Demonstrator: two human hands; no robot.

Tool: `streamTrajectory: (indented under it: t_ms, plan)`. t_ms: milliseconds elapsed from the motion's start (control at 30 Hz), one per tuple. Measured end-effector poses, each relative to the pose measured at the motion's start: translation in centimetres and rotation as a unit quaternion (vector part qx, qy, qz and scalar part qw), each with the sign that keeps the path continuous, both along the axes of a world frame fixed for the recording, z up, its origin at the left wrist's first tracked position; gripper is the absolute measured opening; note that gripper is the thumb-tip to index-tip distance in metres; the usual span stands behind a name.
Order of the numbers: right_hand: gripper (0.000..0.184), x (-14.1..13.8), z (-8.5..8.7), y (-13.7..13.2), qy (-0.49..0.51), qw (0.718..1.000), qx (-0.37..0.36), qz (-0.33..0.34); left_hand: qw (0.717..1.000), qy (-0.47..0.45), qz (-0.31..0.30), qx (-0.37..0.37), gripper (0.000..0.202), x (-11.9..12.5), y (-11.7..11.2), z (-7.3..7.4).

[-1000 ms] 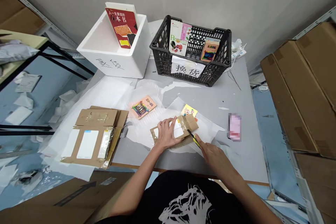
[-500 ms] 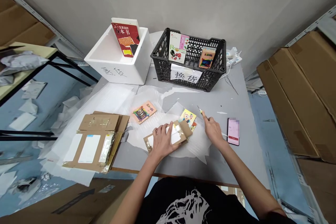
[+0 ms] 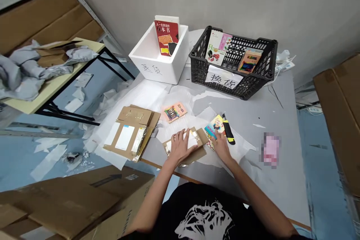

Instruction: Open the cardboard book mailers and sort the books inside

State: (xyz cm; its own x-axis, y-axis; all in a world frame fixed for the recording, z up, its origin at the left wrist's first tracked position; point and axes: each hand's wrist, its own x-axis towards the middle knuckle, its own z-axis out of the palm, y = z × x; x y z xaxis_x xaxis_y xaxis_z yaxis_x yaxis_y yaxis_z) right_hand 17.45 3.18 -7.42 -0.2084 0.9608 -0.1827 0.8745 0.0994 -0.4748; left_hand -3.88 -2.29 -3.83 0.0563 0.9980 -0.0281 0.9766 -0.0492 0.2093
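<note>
Near edge of the table (image 3: 281,112), approx. mid: L hand (image 3: 180,147) lies palm down on a cardboard parcel (image 3: 203,137), fingers spread. It presses the parcel flat and closes on nothing. The parcel's R flap is already folded open, w/ white contents showing under the fingers, so the opening looks done and the emptying doesn't.

Just R of it, R hand (image 3: 221,146) has its fingertips on the near edge of a small bright booklet (image 3: 216,124), which lies touching the open flap. Can't tell if it pinches the booklet or only touches it. A yellow-black knife (image 3: 228,133) lies loose on the table just beside the booklet, in neither hand. All this sits on a white foam sheet (image 3: 239,149). A phone (image 3: 271,150) lies further R, well apart.

Toward the L edge lies a flattened cardboard wrap (image 3: 132,135), opened out w/ white inserts. An orange booklet (image 3: 174,111) lies beyond the parcel.

At the far edge a white foam box (image 3: 153,68) holds a red book (image 3: 166,37). The black basket (image 3: 197,70) to its R has two more books leaning inside.
</note>
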Motion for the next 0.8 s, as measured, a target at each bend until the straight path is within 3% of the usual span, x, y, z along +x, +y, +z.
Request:
streamTrajectory:
  t_ms: [100, 200, 333, 500, 700, 800]
  plan:
    - [0.059, -3.3, 0.0, -3.4, 0.075, 0.997, -0.027, -0.011, 1.0, 0.01, 0.014, -0.007, 0.064, -1.4, -0.6, 0.3]
    - [0.059, -6.0, -0.7, -5.2, 0.109, 0.991, -0.053, -0.055, 0.999, 0.008, 0.024, -0.045, 0.062, -3.2, -1.3, 0.5]
    - [0.056, -7.6, -1.4, -5.2, 0.154, 0.979, -0.092, -0.091, 0.997, 0.015, 0.006, -0.074, 0.062, -4.5, -1.6, 0.0]
    - [0.055, -7.7, -1.6, -4.9, 0.182, 0.971, -0.116, -0.103, 0.995, 0.038, -0.053, -0.073, 0.053, -4.2, -1.5, -0.4]
    - [0.058, -7.1, -2.2, -5.1, 0.27, 0.948, -0.137, -0.103, 0.98, 0.01, -0.082, -0.179, 0.036, -6.5, 0.8, 2.1]
    - [0.066, -8.0, -2.1, -5.1, 0.267, 0.94, -0.154, -0.145, 0.977, -0.005, -0.08, -0.199, 0.035, -7.6, 2.0, 3.2]
